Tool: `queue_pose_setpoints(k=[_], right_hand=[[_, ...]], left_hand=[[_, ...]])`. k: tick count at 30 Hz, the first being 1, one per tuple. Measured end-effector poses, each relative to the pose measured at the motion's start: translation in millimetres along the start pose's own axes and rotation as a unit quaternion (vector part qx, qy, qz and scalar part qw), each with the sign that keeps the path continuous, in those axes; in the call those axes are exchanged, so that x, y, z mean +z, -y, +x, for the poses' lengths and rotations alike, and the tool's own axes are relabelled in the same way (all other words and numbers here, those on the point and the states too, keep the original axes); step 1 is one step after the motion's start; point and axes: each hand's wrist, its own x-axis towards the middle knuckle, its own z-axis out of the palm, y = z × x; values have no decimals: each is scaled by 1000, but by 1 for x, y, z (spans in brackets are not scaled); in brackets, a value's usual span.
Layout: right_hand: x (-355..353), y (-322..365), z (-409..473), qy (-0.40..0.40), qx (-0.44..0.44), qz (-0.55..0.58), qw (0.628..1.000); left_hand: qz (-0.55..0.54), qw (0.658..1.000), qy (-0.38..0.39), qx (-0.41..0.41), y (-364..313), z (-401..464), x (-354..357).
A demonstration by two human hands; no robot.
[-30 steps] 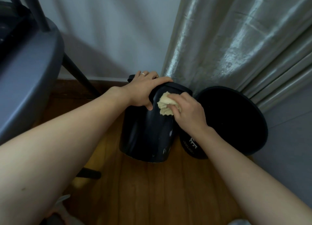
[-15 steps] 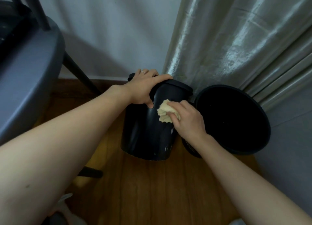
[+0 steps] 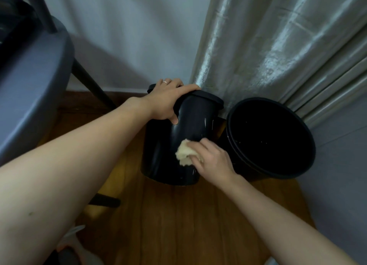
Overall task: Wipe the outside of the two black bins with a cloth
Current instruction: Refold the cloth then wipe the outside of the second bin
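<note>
A black lidded bin (image 3: 162, 155) stands on the wooden floor in the corner. My left hand (image 3: 168, 100) grips its lid rim, thumb down the front wall. My right hand (image 3: 213, 161) holds a crumpled cream cloth (image 3: 183, 153) pressed against the lower right side of that bin. A second black bin (image 3: 297, 169), open and wider, leans toward me just to the right, touching the first one; its inside is dark.
A shiny grey curtain (image 3: 278, 46) hangs behind both bins. A grey chair seat (image 3: 33, 75) with black legs (image 3: 91, 85) stands at the left. The white wall (image 3: 129, 36) is at the back. Wooden floor (image 3: 188, 225) lies in front of the bins.
My right hand has slid the cloth down the lidded bin's side, from just under the rim to near the base. My left hand stays on the lid.
</note>
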Motion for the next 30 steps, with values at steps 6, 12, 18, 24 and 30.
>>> queue_pose_setpoints(k=[6,12,18,24,30], right_hand=[[10,13,-13,-8,29,18,999],[22,17,-50,110,-98,13,989],[9,15,-9,-28,102,47,993],[21,19,-38,38,6,22,999],[16,13,-36,60,-94,3,994]], left_hand=[[-9,1000,-2,0,0,-1,0],[-10,1000,3,4,1,-1,-1],[-2,1000,-6,-5,5,0,2],[-12,1000,-1,3,2,-2,-2],[-11,1000,3,0,2,-2,-2]])
